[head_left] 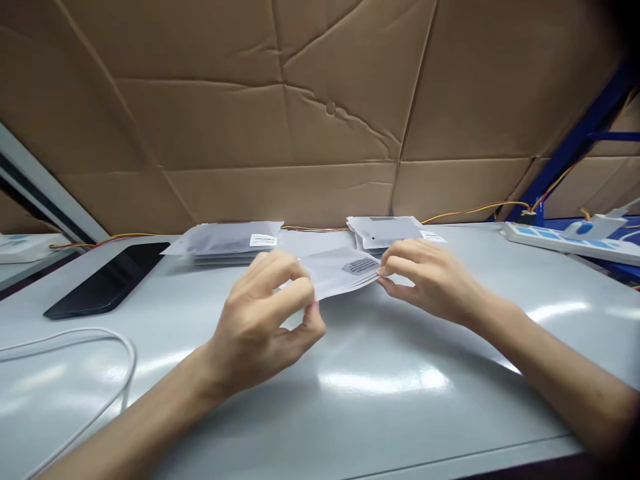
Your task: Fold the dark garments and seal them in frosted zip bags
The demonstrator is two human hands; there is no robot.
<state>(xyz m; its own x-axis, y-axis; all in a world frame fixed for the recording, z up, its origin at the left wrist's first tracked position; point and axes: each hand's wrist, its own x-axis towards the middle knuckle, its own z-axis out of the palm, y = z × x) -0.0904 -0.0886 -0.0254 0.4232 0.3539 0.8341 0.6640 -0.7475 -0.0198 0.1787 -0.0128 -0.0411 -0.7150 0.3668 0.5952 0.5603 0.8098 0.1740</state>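
Observation:
Between my two hands, above the middle of the table, hangs a thin translucent white plastic bag (335, 270) with a dark printed block on its right part. My left hand (273, 310) pinches its left end between thumb and fingers. At the right end, the fingers and thumb of my right hand (425, 277) close on the edge, which looks layered. Behind my left hand lies a stack of similar bags (225, 239) with a white barcode label on top. A second stack of bags (387, 230) sits behind my right hand, partly covered by it.
A black flat tablet-like device (110, 277) rests at the left, near a white cable (133, 353). On the right stands a white power strip (575, 241) with a plug in it. Brown cardboard (300, 133) walls off the back of the glossy grey table (380, 427).

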